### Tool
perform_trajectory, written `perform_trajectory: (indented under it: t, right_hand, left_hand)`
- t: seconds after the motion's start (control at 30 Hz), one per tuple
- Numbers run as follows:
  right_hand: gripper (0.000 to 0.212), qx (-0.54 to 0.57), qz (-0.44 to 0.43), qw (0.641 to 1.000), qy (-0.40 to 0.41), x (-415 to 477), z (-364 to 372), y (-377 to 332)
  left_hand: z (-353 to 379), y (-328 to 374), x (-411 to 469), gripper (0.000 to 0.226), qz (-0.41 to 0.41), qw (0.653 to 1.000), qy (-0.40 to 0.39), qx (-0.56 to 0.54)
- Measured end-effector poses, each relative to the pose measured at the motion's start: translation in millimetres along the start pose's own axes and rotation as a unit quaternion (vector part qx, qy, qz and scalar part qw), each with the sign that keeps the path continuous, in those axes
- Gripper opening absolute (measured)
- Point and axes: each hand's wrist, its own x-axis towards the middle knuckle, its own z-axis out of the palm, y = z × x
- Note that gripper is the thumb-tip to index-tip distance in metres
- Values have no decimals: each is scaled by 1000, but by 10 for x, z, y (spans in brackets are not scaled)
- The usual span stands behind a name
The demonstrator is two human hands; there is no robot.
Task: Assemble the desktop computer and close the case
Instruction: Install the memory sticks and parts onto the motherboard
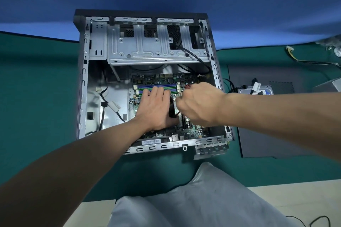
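Note:
An open desktop case lies on its side on a green mat. Inside, a green motherboard with blue and green memory slots is fitted. My left hand lies flat, fingers together, on a black cooler fan over the board's middle. My right hand is curled beside it, fingertips pinched at the fan's right edge; what it pinches is hidden. A silver drive cage fills the case's far end.
A dark side panel lies on the mat right of the case, with a hard drive and cables on it. Yellow-black wires trail at far right. Loose black cables sit in the case's left bay. My knee is below.

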Motion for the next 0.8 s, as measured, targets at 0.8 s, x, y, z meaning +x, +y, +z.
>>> perform_trajectory:
  t: [0.8]
  right_hand:
    - [29, 254, 167, 938, -169, 92, -33, 113]
  left_hand:
    - [12, 19, 27, 87, -12, 1000, 8, 12]
